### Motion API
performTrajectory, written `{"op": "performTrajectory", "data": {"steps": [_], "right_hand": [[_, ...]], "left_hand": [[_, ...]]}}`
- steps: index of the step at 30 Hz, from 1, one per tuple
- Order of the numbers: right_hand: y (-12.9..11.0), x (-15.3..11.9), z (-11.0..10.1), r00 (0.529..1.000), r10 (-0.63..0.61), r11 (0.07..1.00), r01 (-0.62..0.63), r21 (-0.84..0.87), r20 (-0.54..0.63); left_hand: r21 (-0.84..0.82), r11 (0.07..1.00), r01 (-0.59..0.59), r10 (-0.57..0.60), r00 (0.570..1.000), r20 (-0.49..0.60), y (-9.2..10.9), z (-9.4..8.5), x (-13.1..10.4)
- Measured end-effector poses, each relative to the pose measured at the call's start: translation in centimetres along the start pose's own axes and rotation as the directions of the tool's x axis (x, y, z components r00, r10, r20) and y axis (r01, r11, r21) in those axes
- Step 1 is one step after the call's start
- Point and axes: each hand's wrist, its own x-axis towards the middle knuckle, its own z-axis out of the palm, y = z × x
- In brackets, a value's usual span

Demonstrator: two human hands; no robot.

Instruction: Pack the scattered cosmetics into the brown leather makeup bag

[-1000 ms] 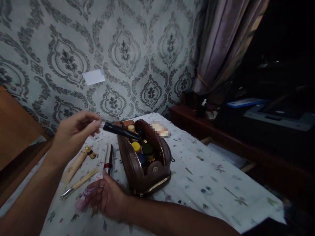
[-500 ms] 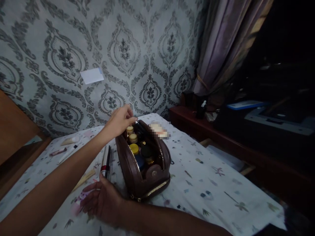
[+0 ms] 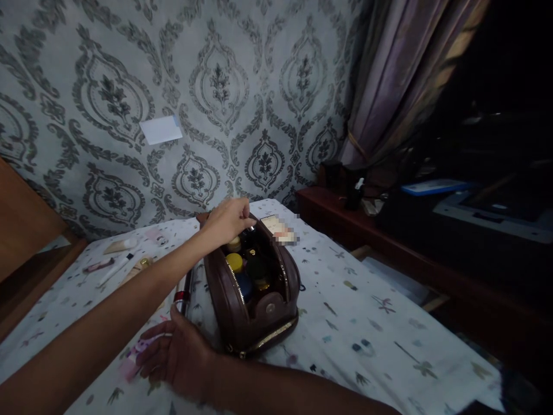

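Note:
A brown leather makeup bag (image 3: 231, 323) lies unzipped on the bed, with several jars and bottles inside, among them a yellow-lidded jar (image 3: 234, 263). My left hand (image 3: 228, 222) is over the far end of its opening, fingers pinched on a dark tube with a silver end (image 3: 249, 229), mostly hidden in the bag. Left of the bag, my right hand (image 3: 184, 351) is palm up with its fingers apart. Its thumb tip is by a silver tube with a red band (image 3: 182, 297). Something pink and purple (image 3: 132, 360) lies behind its fingers.
Small cosmetics lie to the left on the floral sheet, including a white pen-like tube (image 3: 114, 271) and a beige tube (image 3: 120, 246). A blurred-out card (image 3: 280, 229) lies right of the bag. The wallpapered wall (image 3: 220, 115) rises behind; a dark red ledge (image 3: 319, 202) stands right.
My left hand has moved slightly right and down, further over the bag's opening, and the dark tube is lower inside. My right hand has barely shifted.

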Motion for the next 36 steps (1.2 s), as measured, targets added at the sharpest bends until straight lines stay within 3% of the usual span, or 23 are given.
{"op": "performTrajectory", "data": {"steps": [9,15,23,31,36], "right_hand": [[0.5,1.0,-0.6,0.999,0.007,1.000,-0.006,-0.016,0.032],[0.4,1.0,-0.6,0.999,0.012,1.000,-0.011,-0.019,0.043],[0.4,1.2,-0.5,0.999,0.032,0.999,-0.032,-0.037,0.013],[0.4,1.2,-0.6,1.000,0.027,0.999,-0.028,-0.046,-0.007],[0.3,0.9,-0.5,0.999,0.018,0.999,-0.016,-0.037,0.031]], "left_hand": [[0.132,0.991,0.034,-0.050,0.992,0.118,0.0,0.9,0.2],[0.131,0.991,-0.007,-0.007,0.994,0.107,-0.4,1.1,0.4],[0.185,0.983,0.012,-0.042,0.986,0.164,0.2,0.9,0.1],[0.220,0.975,0.031,-0.059,0.991,0.122,0.1,1.4,-0.1],[0.173,0.985,-0.027,0.004,0.991,0.131,-0.2,1.1,0.0]]}}
